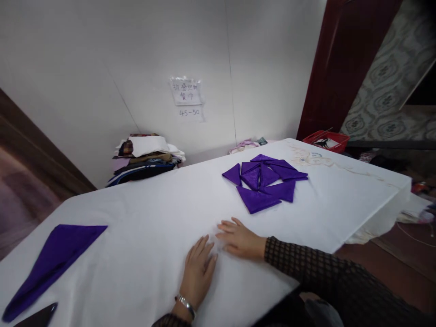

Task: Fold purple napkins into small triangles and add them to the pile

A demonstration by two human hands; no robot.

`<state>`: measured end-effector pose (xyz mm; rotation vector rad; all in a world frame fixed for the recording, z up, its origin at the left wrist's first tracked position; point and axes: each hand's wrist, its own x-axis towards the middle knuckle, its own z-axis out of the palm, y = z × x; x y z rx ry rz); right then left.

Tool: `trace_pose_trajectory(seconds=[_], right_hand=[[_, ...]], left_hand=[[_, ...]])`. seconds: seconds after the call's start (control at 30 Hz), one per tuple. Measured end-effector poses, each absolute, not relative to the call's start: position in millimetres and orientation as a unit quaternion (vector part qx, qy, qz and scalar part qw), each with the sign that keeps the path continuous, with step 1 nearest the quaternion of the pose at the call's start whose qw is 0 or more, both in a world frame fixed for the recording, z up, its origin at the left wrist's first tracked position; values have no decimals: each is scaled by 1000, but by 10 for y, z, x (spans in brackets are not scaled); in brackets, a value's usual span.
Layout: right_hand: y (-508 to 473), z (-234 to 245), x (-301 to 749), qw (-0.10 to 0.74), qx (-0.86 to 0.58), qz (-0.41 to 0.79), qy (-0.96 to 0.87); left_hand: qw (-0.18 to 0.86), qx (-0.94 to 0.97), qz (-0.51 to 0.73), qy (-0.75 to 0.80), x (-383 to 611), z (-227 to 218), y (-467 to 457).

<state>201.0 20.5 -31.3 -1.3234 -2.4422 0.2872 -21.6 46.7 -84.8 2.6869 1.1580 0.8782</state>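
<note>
My left hand (pixel 199 270) lies flat on the white tablecloth (pixel 146 254), fingers stretched forward, a silver bracelet (pixel 185 306) at its wrist. Just to its right, my right hand (pixel 240 240) rests on the cloth too, fingers spread and pointing left. Neither holds anything. Beyond my right hand, several folded purple napkins (pixel 260 202) lie in an overlapping ring, mostly as triangles. At the far left of the table is a larger purple cloth (pixel 64 259), folded to a long pointed shape, apart from both hands.
A dark flat object (pixel 39 317) lies at the lower left corner. Behind the table sits a pile of folded clothes (pixel 146 156) against the wall. A paper sign (pixel 186 92) hangs above. A red basket (pixel 327 140) stands beyond the table's far right end.
</note>
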Motion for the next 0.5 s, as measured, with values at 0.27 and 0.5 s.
trace_pose_trajectory(seconds=[0.27, 0.5], right_hand=[[120, -496, 1621, 172, -379, 170, -893], [162, -752, 1686, 192, -364, 171, -895]], left_hand=[[11, 788, 270, 554, -983, -435, 1054], [-34, 584, 160, 795, -1830, -115, 1845]])
